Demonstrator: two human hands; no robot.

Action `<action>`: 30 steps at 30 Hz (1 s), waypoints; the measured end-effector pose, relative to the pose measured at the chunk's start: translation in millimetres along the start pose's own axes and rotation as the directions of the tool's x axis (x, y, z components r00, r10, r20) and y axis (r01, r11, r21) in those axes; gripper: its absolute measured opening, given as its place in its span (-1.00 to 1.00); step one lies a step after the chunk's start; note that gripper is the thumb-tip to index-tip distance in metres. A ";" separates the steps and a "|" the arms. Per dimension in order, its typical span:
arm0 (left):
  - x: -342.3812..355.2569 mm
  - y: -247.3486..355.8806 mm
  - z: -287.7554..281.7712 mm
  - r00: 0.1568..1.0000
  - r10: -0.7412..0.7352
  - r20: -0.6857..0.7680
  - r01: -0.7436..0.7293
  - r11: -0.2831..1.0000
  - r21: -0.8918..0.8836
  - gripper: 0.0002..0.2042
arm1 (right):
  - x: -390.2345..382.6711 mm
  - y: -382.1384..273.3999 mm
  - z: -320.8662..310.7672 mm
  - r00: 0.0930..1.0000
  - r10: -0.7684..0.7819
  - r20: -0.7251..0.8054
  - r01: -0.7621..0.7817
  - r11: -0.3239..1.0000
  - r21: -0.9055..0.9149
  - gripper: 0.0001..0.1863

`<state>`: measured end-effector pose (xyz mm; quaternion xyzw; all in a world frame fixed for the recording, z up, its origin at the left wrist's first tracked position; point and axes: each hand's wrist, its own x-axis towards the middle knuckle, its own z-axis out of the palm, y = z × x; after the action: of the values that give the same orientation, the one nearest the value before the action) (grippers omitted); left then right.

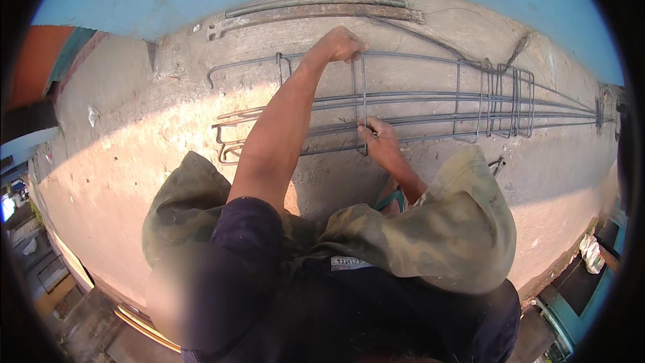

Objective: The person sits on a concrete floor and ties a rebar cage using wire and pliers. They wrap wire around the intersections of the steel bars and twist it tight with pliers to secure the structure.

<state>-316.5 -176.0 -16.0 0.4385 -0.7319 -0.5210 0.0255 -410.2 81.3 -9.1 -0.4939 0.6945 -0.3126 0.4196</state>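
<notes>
The left hand point(341, 45) clenched the top of a thin metal hoop point(364, 87) at the centre; the right hand point(381, 141) pinched its lower end. The hoop crossed long grey rods point(423, 119), partly hidden by the left forearm. More hoops point(517, 102) clustered right. Rough concrete point(134, 181) lay below, a rusty bar point(322, 13) near the top.

Gap between hoops point(363, 84), bars point(416, 99) across
</notes>
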 end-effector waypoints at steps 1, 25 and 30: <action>-0.9 1.7 0.0 1.000 -0.006 -0.001 0.006 0.999 0.040 -0.62 | -0.1 3.5 0.5 1.000 -0.016 -0.006 0.016 1.000 -0.003 -0.77; 10.4 1.8 -11.1 0.984 -0.128 0.122 0.135 0.990 -0.050 -0.76 | 42.6 -18.5 -71.0 0.970 -0.175 -0.170 0.128 0.958 -0.257 -0.77; 9.0 2.6 -6.3 0.988 -0.109 0.107 0.120 0.986 -0.112 -0.78 | 111.2 1.0 -78.8 0.991 0.121 -0.062 -0.131 0.976 -0.175 -0.81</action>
<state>-320.5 -186.4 -14.8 0.4508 -0.6738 -0.5853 -0.0156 -498.8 -22.3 -4.8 -0.4763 0.7602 -0.2343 0.3746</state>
